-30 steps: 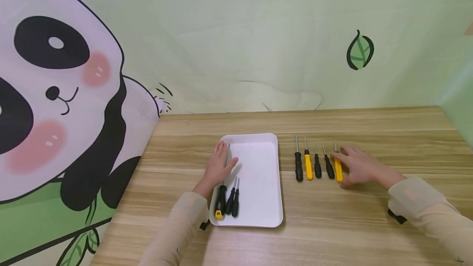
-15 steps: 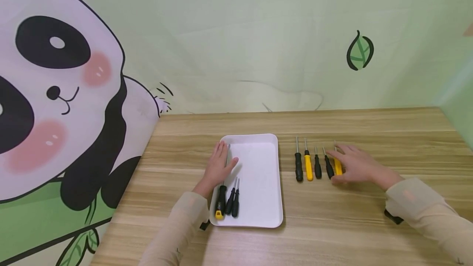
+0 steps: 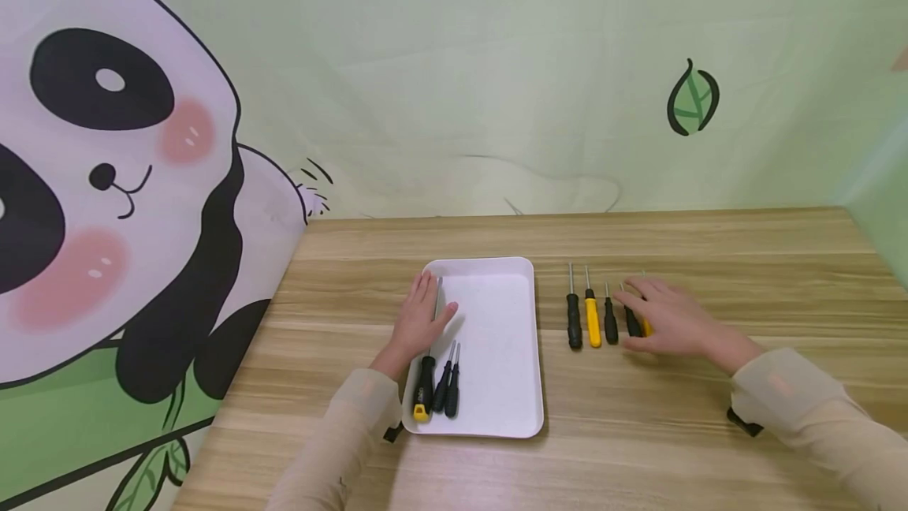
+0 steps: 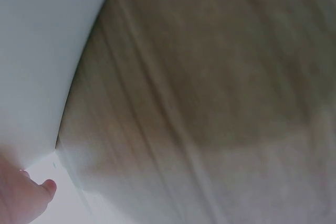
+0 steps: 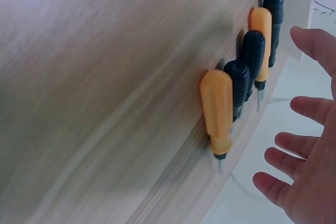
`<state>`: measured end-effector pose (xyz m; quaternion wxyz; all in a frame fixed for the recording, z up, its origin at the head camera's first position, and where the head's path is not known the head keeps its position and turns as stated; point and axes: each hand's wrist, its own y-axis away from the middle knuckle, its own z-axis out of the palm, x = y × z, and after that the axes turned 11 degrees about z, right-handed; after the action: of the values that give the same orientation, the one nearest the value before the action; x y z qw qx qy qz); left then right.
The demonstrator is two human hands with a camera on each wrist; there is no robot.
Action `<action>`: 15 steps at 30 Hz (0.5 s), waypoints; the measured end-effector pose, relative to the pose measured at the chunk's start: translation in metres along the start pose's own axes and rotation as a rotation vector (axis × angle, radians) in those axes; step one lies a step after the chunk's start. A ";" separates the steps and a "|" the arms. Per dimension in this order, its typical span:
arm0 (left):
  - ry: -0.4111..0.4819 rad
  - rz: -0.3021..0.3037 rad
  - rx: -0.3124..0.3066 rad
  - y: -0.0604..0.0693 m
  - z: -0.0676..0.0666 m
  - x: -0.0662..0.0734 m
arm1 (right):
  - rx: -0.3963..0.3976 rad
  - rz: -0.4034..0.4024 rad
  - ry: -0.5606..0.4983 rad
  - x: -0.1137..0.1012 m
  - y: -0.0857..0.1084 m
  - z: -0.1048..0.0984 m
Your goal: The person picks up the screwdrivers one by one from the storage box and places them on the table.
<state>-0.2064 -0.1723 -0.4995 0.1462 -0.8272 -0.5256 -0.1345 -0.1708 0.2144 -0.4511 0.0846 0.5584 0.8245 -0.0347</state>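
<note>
My left hand [image 3: 418, 323] rests on the left rim of the white tray [image 3: 496, 337], fingers straight. In the tray's lower left lie a long black-and-yellow screwdriver [image 3: 424, 385] and two small black screwdrivers [image 3: 452, 397]. My right hand [image 3: 674, 322] hovers with spread fingers over the right end of a screwdriver row, holding nothing. It partly covers a yellow screwdriver [image 5: 216, 103] and a small black one [image 5: 238, 85] in the head view. Left of it lie another small black screwdriver [image 3: 610, 322], a yellow one [image 3: 593, 322] and a larger black one [image 3: 574, 322].
Everything lies on a wood-grain table [image 3: 624, 424]. A backdrop [image 3: 397, 101] printed with a panda and leaves rises behind the table's far edge. Bare table separates the tray from the screwdriver row.
My right hand has shifted left, from around the rightmost yellow screwdriver to over the small black one beside it. The left hand, the tray and the screwdrivers stay put.
</note>
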 end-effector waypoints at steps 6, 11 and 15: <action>0.001 0.004 0.003 0.000 -0.001 0.000 | 0.040 -0.057 0.007 -0.008 -0.002 0.001; -0.002 0.002 -0.004 0.000 -0.001 0.000 | 0.079 -0.099 0.002 -0.015 -0.003 0.003; 0.000 0.000 -0.003 0.000 -0.001 0.000 | 0.092 -0.109 0.001 -0.022 -0.004 0.003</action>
<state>-0.2062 -0.1725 -0.4984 0.1451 -0.8274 -0.5254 -0.1355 -0.1666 0.1919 -0.4499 0.0564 0.5160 0.8512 -0.0771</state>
